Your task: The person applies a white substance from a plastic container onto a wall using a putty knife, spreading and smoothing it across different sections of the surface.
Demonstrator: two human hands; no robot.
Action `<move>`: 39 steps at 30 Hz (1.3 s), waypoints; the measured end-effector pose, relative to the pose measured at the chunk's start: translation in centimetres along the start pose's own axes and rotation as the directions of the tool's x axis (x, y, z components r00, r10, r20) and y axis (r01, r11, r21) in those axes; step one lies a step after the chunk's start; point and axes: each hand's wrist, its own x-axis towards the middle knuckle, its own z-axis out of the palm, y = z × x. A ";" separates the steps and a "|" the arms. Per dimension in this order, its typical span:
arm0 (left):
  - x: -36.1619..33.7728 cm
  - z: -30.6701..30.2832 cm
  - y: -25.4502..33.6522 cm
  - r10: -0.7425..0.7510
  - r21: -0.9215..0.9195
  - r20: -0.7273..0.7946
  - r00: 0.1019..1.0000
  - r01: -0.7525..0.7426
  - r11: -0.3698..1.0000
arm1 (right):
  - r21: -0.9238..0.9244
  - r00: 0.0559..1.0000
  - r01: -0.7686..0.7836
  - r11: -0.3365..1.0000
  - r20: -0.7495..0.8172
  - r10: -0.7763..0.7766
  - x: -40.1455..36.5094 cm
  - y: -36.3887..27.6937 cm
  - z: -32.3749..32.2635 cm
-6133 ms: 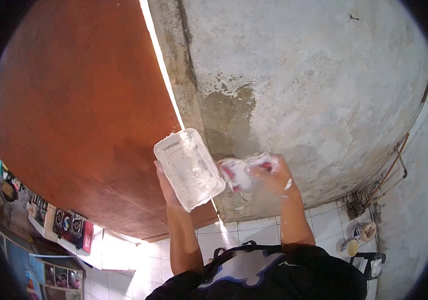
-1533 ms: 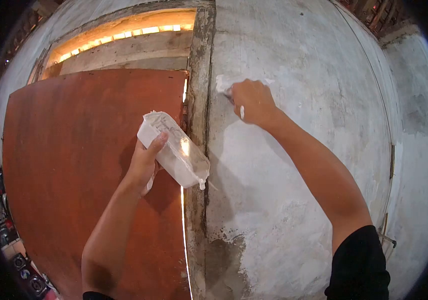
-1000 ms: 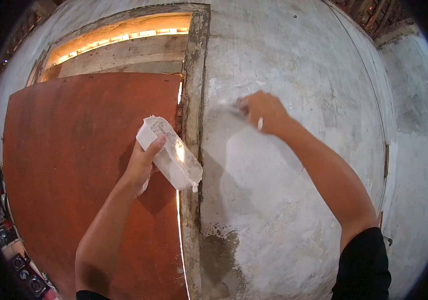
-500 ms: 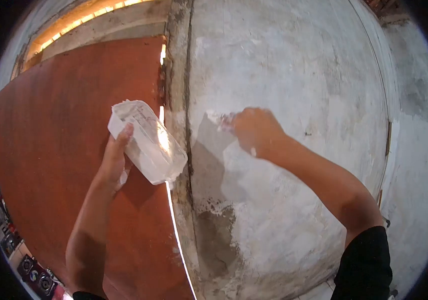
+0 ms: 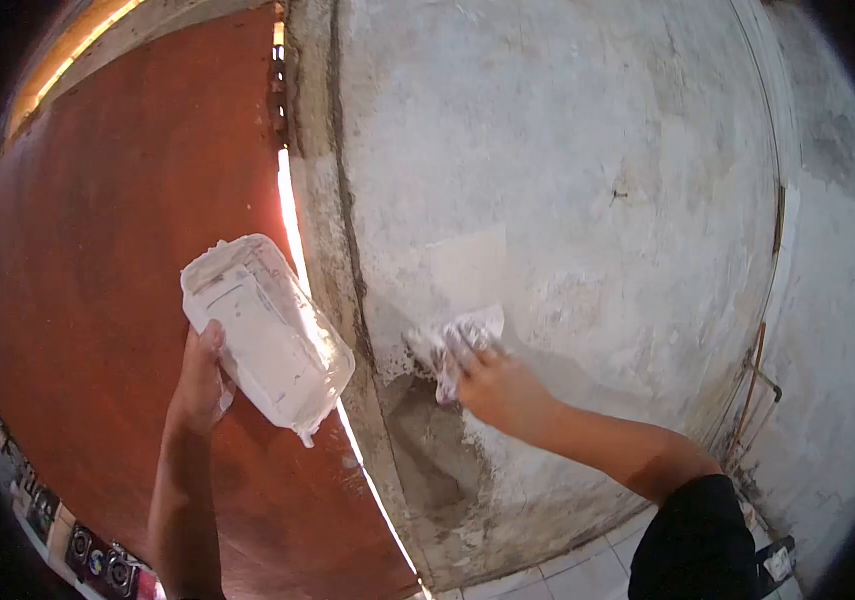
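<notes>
My left hand [image 5: 200, 380] grips a clear rectangular plastic container [image 5: 268, 335] smeared with white paste, held up in front of the reddish-brown door [image 5: 118, 250]. My right hand [image 5: 493, 385] presses a crumpled white-and-pink wrapper [image 5: 463, 335], coated in white paste, flat against the grey plastered wall [image 5: 568, 180]. The wrapper sits at the lower edge of a paler, freshly smeared patch, just above a bare dark patch of wall [image 5: 433, 450]. A white drip hangs from the container's lower corner.
The concrete door jamb [image 5: 323, 230] runs between the door and the wall, with a bright gap of light along it. White floor tiles [image 5: 548, 580] show at the bottom. A thin pipe [image 5: 763, 330] runs down the wall at right. Stove burners [image 5: 98, 560] lie lower left.
My right hand has wiped down the wall from near the top of the door to just above the bare patch. The view has tilted down, and my left hand has lowered the container.
</notes>
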 end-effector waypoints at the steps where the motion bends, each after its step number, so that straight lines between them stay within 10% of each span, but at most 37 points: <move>1: -0.3 -0.6 -0.3 -0.021 0.002 0.004 1.000 0.021 1.000 | 0.013 1.000 -0.011 1.000 0.014 0.011 -0.6 -0.4 -0.1; 6: -1.8 -1.7 -1.0 -0.094 0.060 0.046 0.994 0.092 0.994 | 0.158 0.847 -0.365 0.918 0.467 0.256 0.5 2.0 -4.6; 8: -2.4 -1.8 -1.5 -0.104 0.066 0.038 0.994 0.101 0.993 | 0.052 0.906 -0.399 0.915 0.174 0.385 1.0 4.9 -3.8; 10: -2.7 -2.1 -2.3 -0.100 0.070 0.023 0.995 0.098 0.993 | 0.172 0.769 -0.611 0.773 -0.104 0.631 3.8 6.4 -6.4; 13: -3.0 -2.6 -3.2 -0.124 0.081 0.044 0.991 0.120 0.989 | 0.284 0.710 -0.618 0.733 -0.200 0.675 5.9 7.7 -4.6; 16: -3.8 -2.5 -3.7 -0.118 0.035 0.039 0.992 0.117 0.993 | 0.097 0.798 -0.601 0.793 0.108 0.592 6.4 3.5 -3.6; 19: -4.1 -3.4 -5.0 -0.094 0.032 0.081 0.992 0.092 0.995 | -0.046 0.964 -0.263 0.964 -0.053 0.261 3.3 -0.7 -1.2; 26: -3.7 -2.6 -4.2 -0.142 0.046 0.047 0.989 0.140 0.989 | 0.485 0.897 -0.404 0.775 0.375 0.233 2.0 5.0 -2.0; 28: -3.8 -2.1 -3.9 -0.169 0.054 0.071 0.983 0.166 0.985 | 0.623 0.607 -0.750 0.222 0.514 0.606 1.2 7.1 -3.9; 34: -6.1 -0.5 -4.9 -0.123 0.057 0.151 0.981 0.116 0.992 | 0.438 0.327 -0.881 0.180 0.288 0.900 -7.7 5.6 3.9; 39: -5.9 -1.8 -5.8 -0.221 0.145 0.122 0.968 0.203 0.968 | 0.407 0.409 -0.866 0.289 0.247 0.879 -7.6 4.4 -1.9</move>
